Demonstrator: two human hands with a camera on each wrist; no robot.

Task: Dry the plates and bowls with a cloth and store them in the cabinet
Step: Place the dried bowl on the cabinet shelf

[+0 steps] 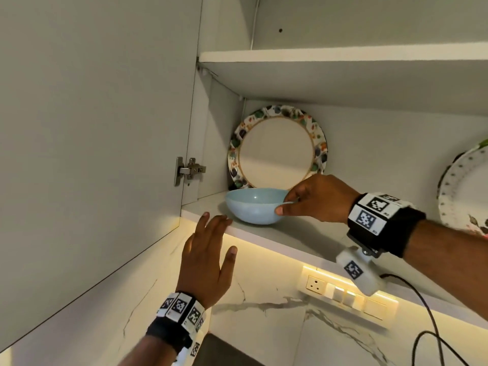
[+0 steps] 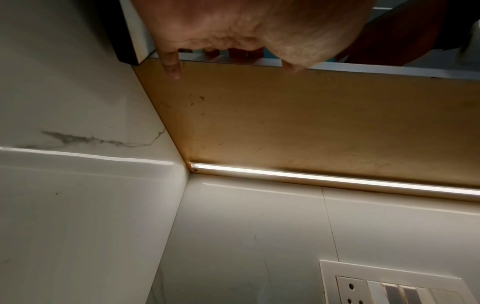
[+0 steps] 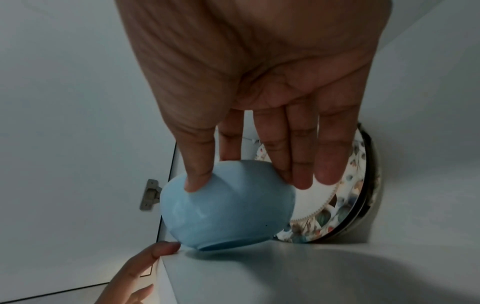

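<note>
A light-blue bowl [image 1: 253, 210] [image 3: 226, 209] sits at the front left of the cabinet's lower shelf [image 1: 280, 240], tilted a little in the right wrist view. My right hand [image 1: 286, 203] [image 3: 221, 170] pinches its right rim, thumb on the outside and fingers over the edge. My left hand [image 1: 219, 233] [image 2: 231, 61] is flat and spread below the bowl. Its fingertips [image 3: 163, 248] reach the shelf's front edge beside the bowl's foot. A floral-rimmed plate [image 1: 277, 151] [image 3: 337, 205] leans upright against the back wall behind the bowl. No cloth is in view.
The cabinet door [image 1: 92, 128] stands wide at the left on its hinge [image 1: 188, 170]. A bare upper shelf [image 1: 343, 55] lies above. Another patterned plate [image 1: 464, 191] leans at the far right. Below are a lit strip, a socket panel [image 1: 343, 291] and a black cable [image 1: 435, 326].
</note>
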